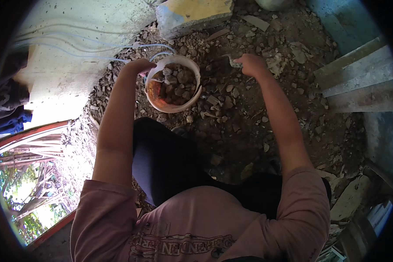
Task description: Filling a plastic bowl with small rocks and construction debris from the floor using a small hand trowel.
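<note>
A round whitish bucket (195, 98), stained orange inside, stands on the rubble floor and holds stones and lumps of earth. At its far left rim, my left hand (140, 67) is closed on the edge. My right hand (251, 65) is closed on a trowel (234, 61), to the right of the bucket and low over the soil. The trowel's pale neck shows, while its blade is hard to tell from the dark ground. Loose stones (222, 102) lie between the bucket and my right forearm.
A broken block (194, 19) with a yellow face lies beyond the bucket. Pale cables (87, 54) run along the left wall to the bucket. Planks (358, 78) lean at the right. An opening with a red frame (35, 133) is at the left. My dark-trousered knee (157, 148) is near the bucket.
</note>
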The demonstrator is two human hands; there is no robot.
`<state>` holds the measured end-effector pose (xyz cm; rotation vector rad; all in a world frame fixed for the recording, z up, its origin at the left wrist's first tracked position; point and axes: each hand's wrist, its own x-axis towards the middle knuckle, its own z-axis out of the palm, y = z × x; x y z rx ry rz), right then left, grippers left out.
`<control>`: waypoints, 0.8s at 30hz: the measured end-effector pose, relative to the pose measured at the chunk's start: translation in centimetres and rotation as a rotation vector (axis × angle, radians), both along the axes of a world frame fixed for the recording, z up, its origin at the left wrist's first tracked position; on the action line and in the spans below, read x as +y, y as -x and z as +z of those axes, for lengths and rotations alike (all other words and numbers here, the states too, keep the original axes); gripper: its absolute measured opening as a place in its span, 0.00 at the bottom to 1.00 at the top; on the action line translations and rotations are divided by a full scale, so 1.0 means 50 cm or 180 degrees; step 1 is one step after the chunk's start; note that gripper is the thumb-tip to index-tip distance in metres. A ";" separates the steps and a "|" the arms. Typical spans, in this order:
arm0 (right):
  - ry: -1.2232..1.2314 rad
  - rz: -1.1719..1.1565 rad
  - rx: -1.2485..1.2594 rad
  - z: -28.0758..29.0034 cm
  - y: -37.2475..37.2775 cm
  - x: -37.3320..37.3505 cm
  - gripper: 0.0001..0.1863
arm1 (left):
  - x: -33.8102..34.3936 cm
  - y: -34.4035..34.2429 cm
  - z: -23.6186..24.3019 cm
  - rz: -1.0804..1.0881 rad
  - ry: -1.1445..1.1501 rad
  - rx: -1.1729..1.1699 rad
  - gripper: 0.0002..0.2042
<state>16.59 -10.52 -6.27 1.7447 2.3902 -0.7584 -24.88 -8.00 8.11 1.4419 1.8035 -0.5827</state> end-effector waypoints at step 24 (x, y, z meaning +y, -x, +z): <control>-0.0083 -0.0232 0.0235 -0.067 -0.127 0.000 0.29 | 0.059 0.025 -0.083 -0.0075 0.0408 0.0255 0.28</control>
